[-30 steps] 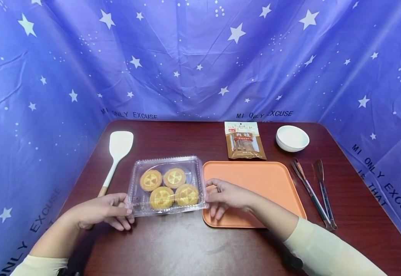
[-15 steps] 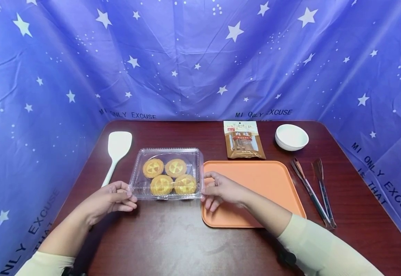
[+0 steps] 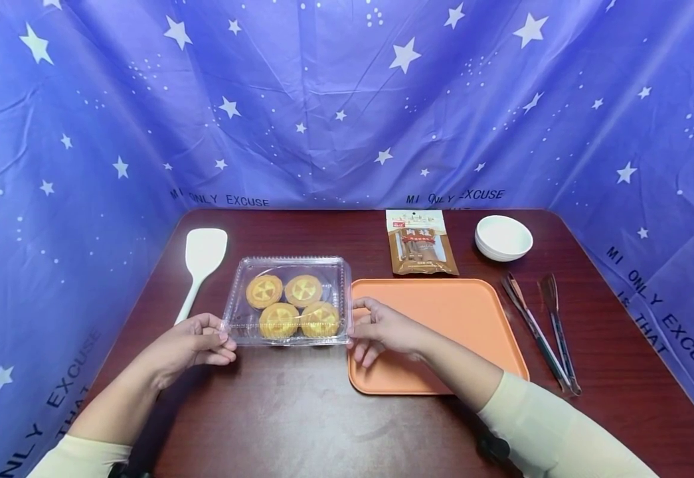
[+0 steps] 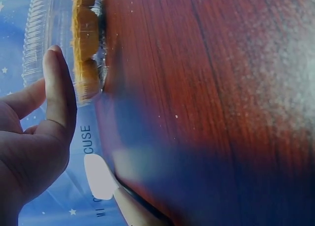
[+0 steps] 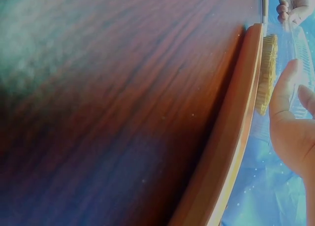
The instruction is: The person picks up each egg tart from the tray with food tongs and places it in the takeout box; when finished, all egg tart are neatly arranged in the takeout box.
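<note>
A clear plastic clamshell box (image 3: 289,267) with several round yellow tarts (image 3: 303,290) inside sits left of the orange tray (image 3: 433,325) in the head view. My left hand (image 3: 188,346) pinches its near left corner between thumb and fingers. On the opposite side, the near right corner is pinched by my right hand (image 3: 385,332), which is over the tray's left edge. The left wrist view shows the left thumb and fingers (image 4: 58,88) at the box's side. I cannot tell whether the box's bottom touches the table.
A white spatula (image 3: 206,252) lies at the left, its handle partly behind the left hand. Behind the tray lies a brown and white packet (image 3: 421,242). A white bowl (image 3: 504,238) stands at the back right, and tongs (image 3: 540,335) lie right of the tray.
Both hands have shifted the box away from the body, and it looks more level than a second ago. Over the last half second, box and hands have hardly moved.
</note>
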